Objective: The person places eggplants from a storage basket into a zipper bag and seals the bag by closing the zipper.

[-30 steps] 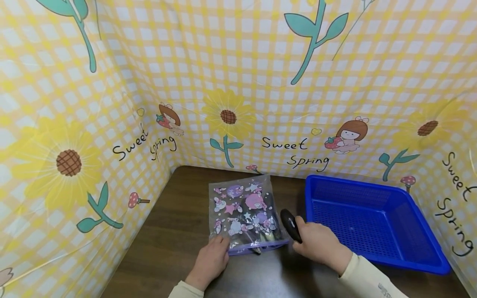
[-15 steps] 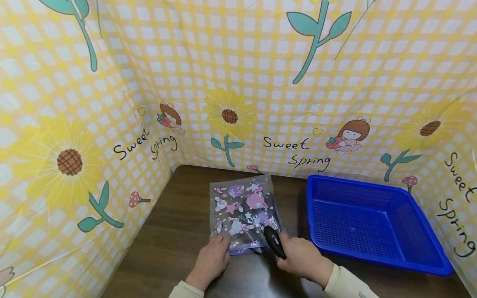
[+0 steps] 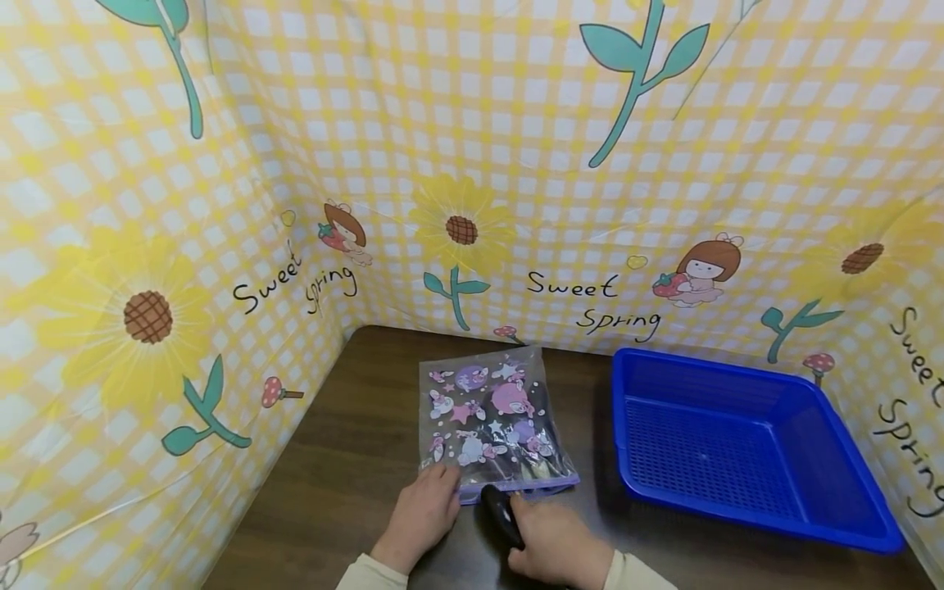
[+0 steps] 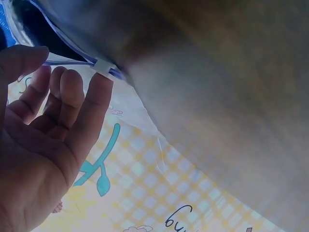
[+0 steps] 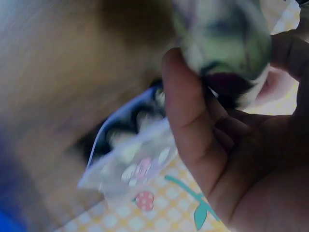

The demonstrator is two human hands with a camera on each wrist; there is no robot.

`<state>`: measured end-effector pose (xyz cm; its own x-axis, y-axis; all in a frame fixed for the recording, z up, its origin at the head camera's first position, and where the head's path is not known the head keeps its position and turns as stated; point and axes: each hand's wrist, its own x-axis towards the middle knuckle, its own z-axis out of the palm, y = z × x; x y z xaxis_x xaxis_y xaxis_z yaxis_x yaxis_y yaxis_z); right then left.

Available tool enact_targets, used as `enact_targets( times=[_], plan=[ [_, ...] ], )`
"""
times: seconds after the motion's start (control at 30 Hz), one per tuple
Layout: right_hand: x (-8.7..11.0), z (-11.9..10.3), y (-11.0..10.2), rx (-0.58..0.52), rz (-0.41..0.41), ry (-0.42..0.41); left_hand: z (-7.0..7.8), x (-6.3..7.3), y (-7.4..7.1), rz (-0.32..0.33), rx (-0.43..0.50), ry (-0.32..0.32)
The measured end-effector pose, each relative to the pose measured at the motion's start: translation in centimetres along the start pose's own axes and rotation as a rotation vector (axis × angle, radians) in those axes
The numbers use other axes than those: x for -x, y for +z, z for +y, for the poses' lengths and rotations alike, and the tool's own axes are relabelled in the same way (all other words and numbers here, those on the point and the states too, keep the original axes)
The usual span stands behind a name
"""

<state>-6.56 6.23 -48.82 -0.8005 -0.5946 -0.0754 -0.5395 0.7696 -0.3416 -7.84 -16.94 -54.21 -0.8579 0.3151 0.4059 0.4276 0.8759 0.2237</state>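
Observation:
A clear zip bag (image 3: 483, 430) printed with pink and purple cartoons lies on the table, its purple-edged mouth toward me. My left hand (image 3: 422, 512) holds the mouth's left corner; in the left wrist view one fingertip touches the white zip slider (image 4: 102, 66). My right hand (image 3: 562, 541) grips a glossy dark eggplant (image 3: 501, 515) in front of the mouth. Its pale green cap end (image 5: 231, 43) shows blurred in the right wrist view. Inside the gaping bag there, several dark shapes with pale green parts are visible. The right fingertips are partly hidden in the head view.
To the right stands a blue plastic basket (image 3: 745, 370) with a perforated floor and nothing in it. Yellow checked cloth (image 3: 457, 123) with flowers rises behind and along both sides of the brown wooden table (image 3: 324, 459).
My right hand has carried the eggplant left and toward me, from beside the bag, across its right part, to its mouth. The left hand stays at the bag's corner.

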Motion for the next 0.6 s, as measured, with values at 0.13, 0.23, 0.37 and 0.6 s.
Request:
enact_targets(
  times=[0.13, 0.23, 0.37, 0.6],
  plan=[
    [-0.7, -0.8, 1.1, -0.013, -0.020, -0.002, 0.2, -0.1, 0.0, -0.014, -0.005, -0.014],
    [-1.4, -1.3, 2.1, -0.005, 0.030, 0.004, 0.3, -0.2, 0.0, -0.020, -0.011, -0.023],
    [-2.2, -2.1, 3.8, 0.048, 0.151, 0.031, 0.4, -0.2, 0.0, 0.000, -0.012, -0.019],
    [-3.9, -3.1, 5.5, 0.142, 0.341, 0.076, 0.3, 0.0, 0.1, 0.050, 0.019, 0.004]
  ],
)
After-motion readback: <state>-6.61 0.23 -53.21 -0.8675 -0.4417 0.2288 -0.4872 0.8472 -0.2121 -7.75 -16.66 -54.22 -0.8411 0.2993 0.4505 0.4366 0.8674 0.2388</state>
